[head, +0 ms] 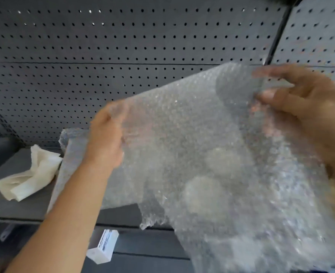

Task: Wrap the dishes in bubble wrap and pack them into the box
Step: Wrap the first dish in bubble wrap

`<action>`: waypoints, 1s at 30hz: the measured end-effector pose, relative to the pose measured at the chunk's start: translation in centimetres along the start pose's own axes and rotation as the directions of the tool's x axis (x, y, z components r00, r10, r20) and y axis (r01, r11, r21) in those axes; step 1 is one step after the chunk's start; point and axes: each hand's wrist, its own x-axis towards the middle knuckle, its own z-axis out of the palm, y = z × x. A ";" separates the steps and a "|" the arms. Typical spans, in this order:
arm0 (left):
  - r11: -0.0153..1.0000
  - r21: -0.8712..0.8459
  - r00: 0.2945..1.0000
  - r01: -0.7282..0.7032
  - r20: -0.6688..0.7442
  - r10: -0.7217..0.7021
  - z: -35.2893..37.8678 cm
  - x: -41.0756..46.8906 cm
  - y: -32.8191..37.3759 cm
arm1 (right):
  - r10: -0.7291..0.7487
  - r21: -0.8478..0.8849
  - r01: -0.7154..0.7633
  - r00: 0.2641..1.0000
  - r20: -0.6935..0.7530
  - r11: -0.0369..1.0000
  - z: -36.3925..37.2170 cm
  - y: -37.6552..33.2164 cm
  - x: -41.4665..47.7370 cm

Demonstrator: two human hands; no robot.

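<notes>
Here the clear, pebbled sheet of bubble wrap [212,150] hangs stretched in the air before the grey perforated back panel [123,46], the left hand [105,138] pinching its lower left corner and the right hand [304,107] its upper right edge, both grips closed on it. Best keep it taut and flat while lowering it. No dish shows clearly; pale round shapes behind the sheet are too blurred to name.

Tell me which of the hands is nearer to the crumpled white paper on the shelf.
Left. The left hand grips the bubble wrap just right of the crumpled white paper; the right hand holds the sheet's far edge, well off to the right.
</notes>
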 end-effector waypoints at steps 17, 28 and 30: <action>0.866 -0.319 0.873 0.386 -0.178 -0.454 -5.3 -3.5 -9.9 | 0.313 -0.611 -0.181 0.942 0.117 0.771 6.6 20.6 1.1; 0.888 -0.260 0.875 0.378 -0.212 -0.435 -6.1 -5.4 -11.8 | 0.326 -0.508 -0.219 0.937 0.130 0.833 6.8 23.0 -0.7; 0.894 -0.286 0.875 0.344 -0.248 -0.416 -6.1 -6.0 -11.0 | 0.315 -0.501 -0.251 0.948 0.046 0.828 5.5 23.2 -1.5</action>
